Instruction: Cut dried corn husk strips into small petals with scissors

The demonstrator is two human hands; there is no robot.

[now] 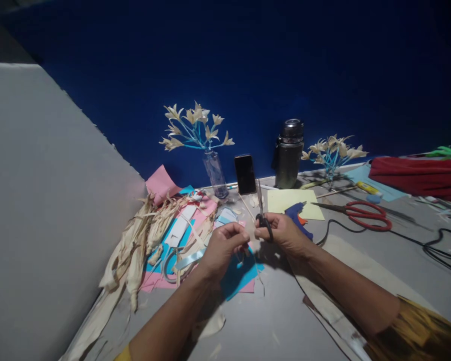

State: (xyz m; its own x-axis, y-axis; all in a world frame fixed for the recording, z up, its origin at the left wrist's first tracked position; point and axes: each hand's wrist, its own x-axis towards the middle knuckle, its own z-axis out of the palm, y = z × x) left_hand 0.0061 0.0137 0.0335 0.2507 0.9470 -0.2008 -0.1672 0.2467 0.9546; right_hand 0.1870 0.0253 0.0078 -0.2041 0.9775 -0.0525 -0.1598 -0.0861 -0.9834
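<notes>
My right hand (280, 230) grips small scissors (263, 220) by their black handles, with the blades pointing up. Just left of it, my left hand (227, 245) is closed in a pinch with the fingertips together. Whatever sits in that pinch is too small to make out. The two hands are close but apart, above blue paper (240, 273) and pink paper. Beside the left wrist lies a pale blue ribbon (190, 259). A blue glue gun (298, 220) rests just beyond my right hand.
Dried corn husks (135, 255) pile up at the left. Husk flowers (199, 118) stand in a clear bottle (215, 175), with a phone (245, 174) and a flask (289, 155) alongside. Red-handled scissors (368, 214), a black cord (432, 245) and red cloth (417, 178) lie at right.
</notes>
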